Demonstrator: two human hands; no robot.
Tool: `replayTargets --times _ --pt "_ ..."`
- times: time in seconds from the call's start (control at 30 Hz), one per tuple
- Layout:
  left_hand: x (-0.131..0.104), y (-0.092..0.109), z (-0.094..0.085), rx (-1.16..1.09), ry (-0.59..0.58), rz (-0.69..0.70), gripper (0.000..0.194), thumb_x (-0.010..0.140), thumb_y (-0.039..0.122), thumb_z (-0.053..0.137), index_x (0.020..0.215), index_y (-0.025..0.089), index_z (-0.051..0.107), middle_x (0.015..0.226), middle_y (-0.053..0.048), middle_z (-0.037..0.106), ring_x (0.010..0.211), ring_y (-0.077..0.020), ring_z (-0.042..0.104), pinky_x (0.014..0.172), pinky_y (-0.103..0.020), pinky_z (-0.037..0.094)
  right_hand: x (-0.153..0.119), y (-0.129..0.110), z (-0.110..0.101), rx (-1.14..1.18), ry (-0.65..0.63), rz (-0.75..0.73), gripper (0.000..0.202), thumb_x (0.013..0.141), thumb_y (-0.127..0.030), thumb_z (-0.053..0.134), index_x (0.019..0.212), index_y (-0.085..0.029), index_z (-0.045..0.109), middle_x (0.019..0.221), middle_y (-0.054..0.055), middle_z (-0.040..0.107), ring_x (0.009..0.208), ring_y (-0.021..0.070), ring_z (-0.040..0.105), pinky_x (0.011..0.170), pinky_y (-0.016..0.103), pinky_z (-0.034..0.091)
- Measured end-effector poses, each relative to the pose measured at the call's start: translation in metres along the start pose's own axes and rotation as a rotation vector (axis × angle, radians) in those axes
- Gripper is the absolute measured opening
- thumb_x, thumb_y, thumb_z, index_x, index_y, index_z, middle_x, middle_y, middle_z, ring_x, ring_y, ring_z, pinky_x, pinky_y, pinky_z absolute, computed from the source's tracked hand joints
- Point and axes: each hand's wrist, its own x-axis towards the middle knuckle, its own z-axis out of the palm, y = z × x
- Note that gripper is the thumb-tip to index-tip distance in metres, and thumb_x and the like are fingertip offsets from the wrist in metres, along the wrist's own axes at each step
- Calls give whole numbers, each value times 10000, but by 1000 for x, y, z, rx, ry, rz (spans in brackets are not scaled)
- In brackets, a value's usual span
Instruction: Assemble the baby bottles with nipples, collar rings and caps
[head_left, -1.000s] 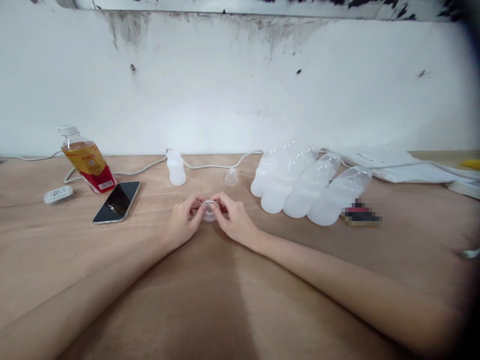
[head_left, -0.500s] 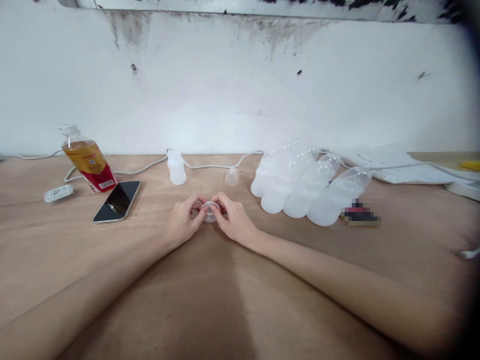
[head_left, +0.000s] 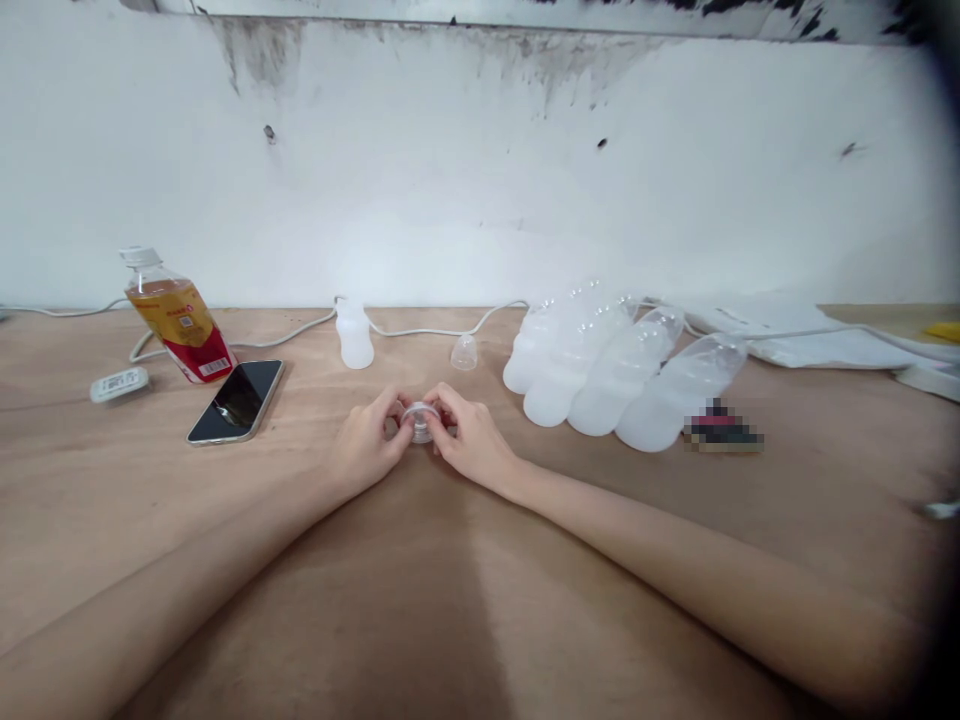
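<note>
A small clear round plastic piece (head_left: pixel 421 424) with a ringed rim is held low over the table between both hands; its exact kind does not show. My left hand (head_left: pixel 373 440) pinches its left side with thumb and fingers. From the right, the thumb and fingertips of my right hand (head_left: pixel 472 440) are closed on the same piece. Behind them are a frosted white bottle (head_left: pixel 356 340), standing without a cap, and a clear domed cap (head_left: pixel 464 352). To the right, several frosted bottles (head_left: pixel 649 410) with clear domed tops lean in a close group.
At left are a phone (head_left: pixel 236 402), a tilted drink bottle (head_left: pixel 184 325) and a small white labelled case (head_left: pixel 120 384). A white cable (head_left: pixel 427 332) runs along the wall. White plastic bags (head_left: pixel 787 335) lie at the back right, with a blurred dark object (head_left: pixel 721 430) nearer.
Both hands stay in place around the clear piece, with only slight finger movement. The whole view has shifted very slightly.
</note>
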Motion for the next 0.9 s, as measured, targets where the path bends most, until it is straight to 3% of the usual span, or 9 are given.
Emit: replayTargets --times 0.2,0.3,0.37,0.5,0.57,0.63,0.67,0.8,0.9 --pt "1 -5 3 28 31 21 67 780 225 430 831 207 471 639 47 569 500 -93 482 511 -205 365 0 -3 -1 83 -37 55 101 824 -291 412 850 -194 426 643 -24 514 547 98 515 557 227 411" --pt "-1 -7 3 81 58 62 133 798 212 400 901 213 485 777 3 606 671 -132 560 607 -238 416 0 -2 -1 254 -71 103 235 817 -358 434 980 -202 372 775 -4 556 599 99 564 584 242 456" --pt "-3 -7 0 120 32 123 175 800 234 414 960 220 485 862 -24 608 801 -166 570 687 -277 433 2 0 -1 399 -97 172 314 801 -389 454 1036 -219 335 836 4 557 604 104 579 480 213 453" --pt "2 -8 -17 135 28 223 454 744 371 530 1140 197 393 1078 -89 557 987 -221 525 850 -359 401 5 6 0 679 -45 328 443 734 -392 540 1089 -235 326 891 21 538 687 135 598 385 189 463" --pt "16 -18 -27 115 179 145 516 750 373 523 1187 159 352 1190 -132 478 1090 -237 462 908 -374 367 7 7 0 788 -4 386 498 702 -360 584 1112 -234 331 938 38 526 757 157 608 433 211 507" --pt "37 -34 -34 67 378 -43 619 714 395 560 1213 124 314 1251 -167 409 1129 -259 427 913 -390 364 9 7 0 858 26 417 561 669 -330 625 1137 -237 329 992 49 509 801 176 613 457 226 526" --pt "49 -43 -36 31 413 -136 674 692 414 580 1224 113 296 1277 -184 377 1155 -275 401 925 -401 352 9 7 0 880 35 423 584 655 -317 641 1145 -237 334 1016 51 500 814 180 613 469 231 532" --pt "86 -71 -33 -122 292 -265 651 608 326 662 1155 118 378 1239 -171 429 1146 -286 418 938 -400 341 8 8 -1 906 9 416 470 634 -268 668 1051 -202 462 1055 57 510 891 184 591 571 246 545" --pt "90 -69 -26 -179 191 -269 494 646 313 621 1060 97 462 1100 -159 547 1019 -285 523 844 -415 418 8 10 -4 949 -4 409 326 642 -245 668 929 -177 529 1002 55 550 902 179 585 631 258 532"
